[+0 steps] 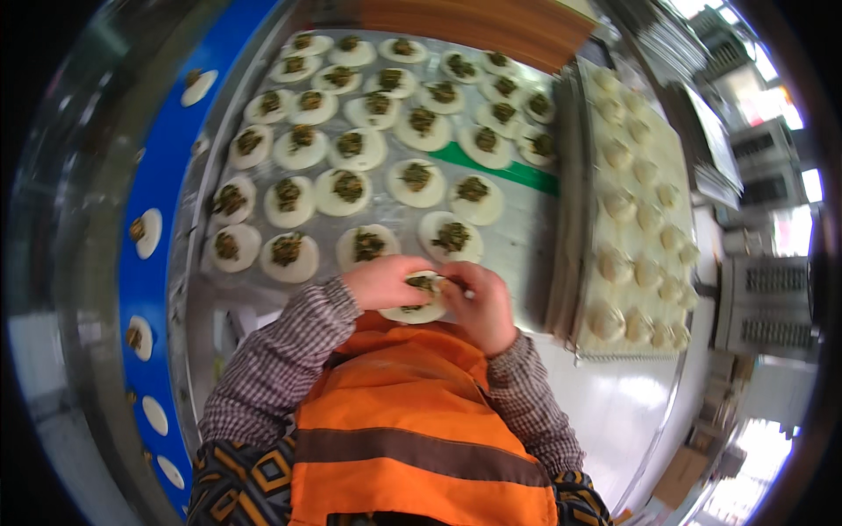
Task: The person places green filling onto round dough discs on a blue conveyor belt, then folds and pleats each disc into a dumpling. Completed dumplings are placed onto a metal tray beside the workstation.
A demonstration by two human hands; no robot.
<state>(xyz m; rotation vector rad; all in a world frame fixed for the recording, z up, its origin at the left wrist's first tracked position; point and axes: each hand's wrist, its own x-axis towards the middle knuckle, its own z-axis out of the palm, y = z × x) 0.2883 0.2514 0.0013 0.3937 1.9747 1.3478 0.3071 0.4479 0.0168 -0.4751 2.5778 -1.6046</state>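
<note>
At the table's near edge, a round dough wrapper (399, 315) with chopped green filling (423, 284) lies under both my hands. My left hand (386, 281) curls over its far left side, fingers closed on the dough. My right hand (481, 302) pinches the wrapper's right edge, thumb and fingertips pressed together. A small pale bit shows by the right fingers; I cannot make out what it is. Just beyond my hands lie two more filled wrappers, one on the left (349, 252) and one on the right (467, 252), both flat and unfolded.
Rows of filled wrappers (346, 186) cover the metal table (522, 228). To the right, a stack of trays (574, 175) carries pleated buns (619, 205) on top. Along the left runs a blue conveyor belt (167, 167) with several wrappers. A wooden board (491, 28) borders the far side.
</note>
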